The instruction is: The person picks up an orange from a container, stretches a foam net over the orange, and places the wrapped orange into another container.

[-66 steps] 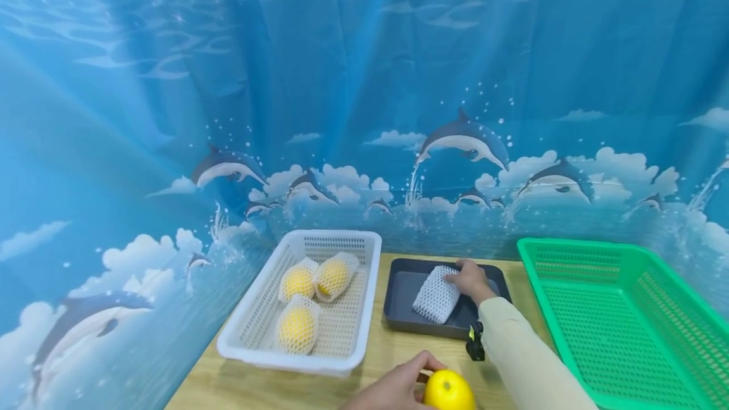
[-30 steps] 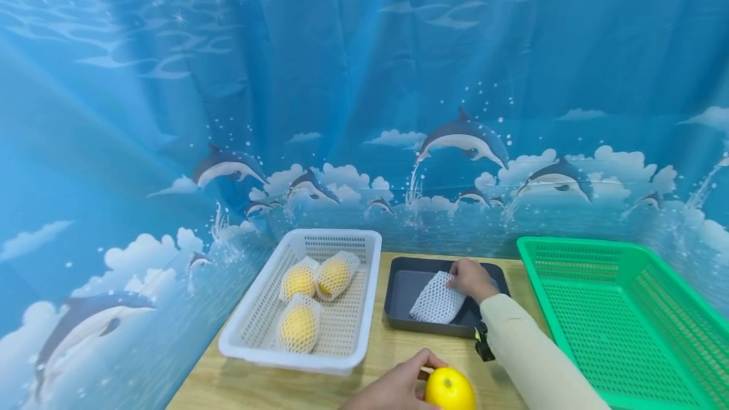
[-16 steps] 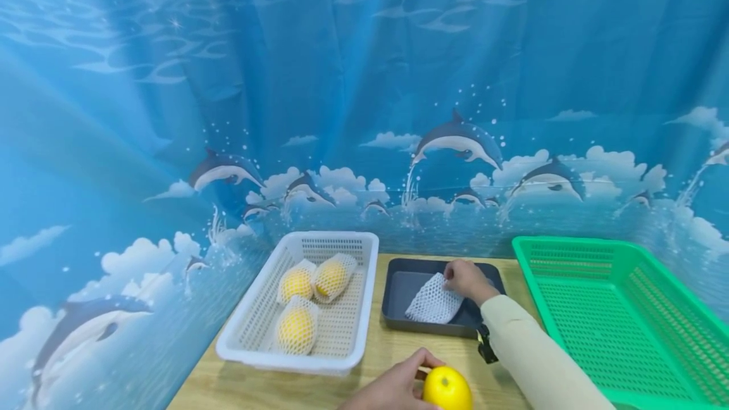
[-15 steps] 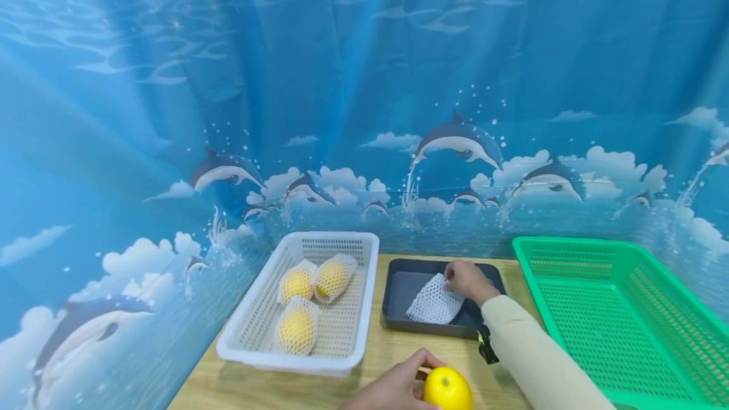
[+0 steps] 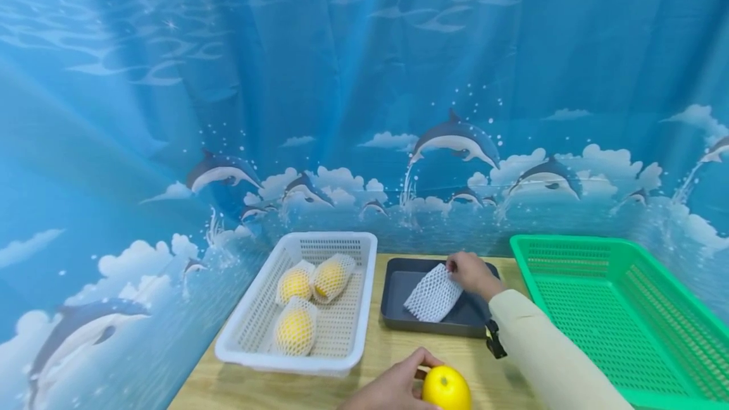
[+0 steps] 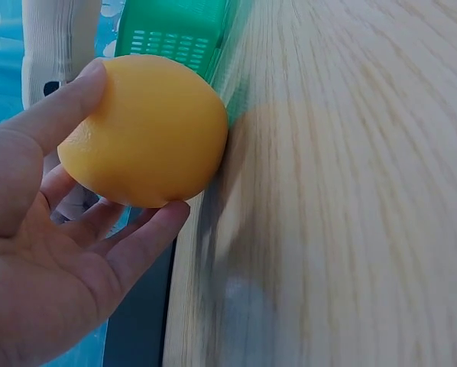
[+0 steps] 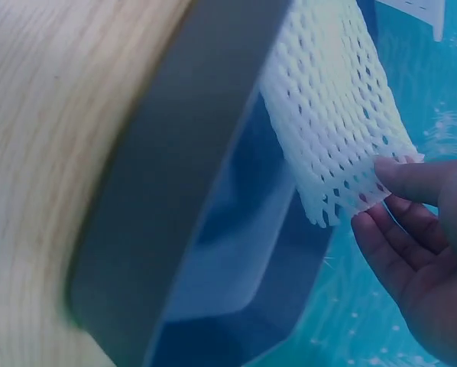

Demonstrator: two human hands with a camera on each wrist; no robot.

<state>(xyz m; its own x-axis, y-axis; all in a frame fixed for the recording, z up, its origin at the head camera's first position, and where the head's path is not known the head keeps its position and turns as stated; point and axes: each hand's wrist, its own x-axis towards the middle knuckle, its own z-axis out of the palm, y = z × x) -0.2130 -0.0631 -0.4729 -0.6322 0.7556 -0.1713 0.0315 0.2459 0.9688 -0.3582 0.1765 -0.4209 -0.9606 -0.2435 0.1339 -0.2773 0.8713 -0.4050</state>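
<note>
At the near edge of the head view, my left hand [image 5: 394,386] holds a round yellow fruit [image 5: 447,388]. The left wrist view has the thumb and fingers around this smooth-skinned fruit [image 6: 156,134] by the wooden table. Over the dark grey tray [image 5: 398,277], my right hand [image 5: 473,274] pinches one end of a white foam fruit net [image 5: 434,294]. Close up in the right wrist view, thumb and fingertips grip the open rim of the net [image 7: 332,115]. The net looks flat, and its far end is cut off in that view.
Left of the tray stands a white plastic basket [image 5: 364,328] with three yellow fruits in foam nets [image 5: 296,332]. A large green basket [image 5: 615,321] is on the right. Behind the wooden table [image 5: 228,385] hangs a blue dolphin-print curtain [image 5: 342,81].
My right hand has shifted its grip along the net to a corner and lifted that end slightly, so the net hangs straighter. The left hand still holds the fruit in place.
</note>
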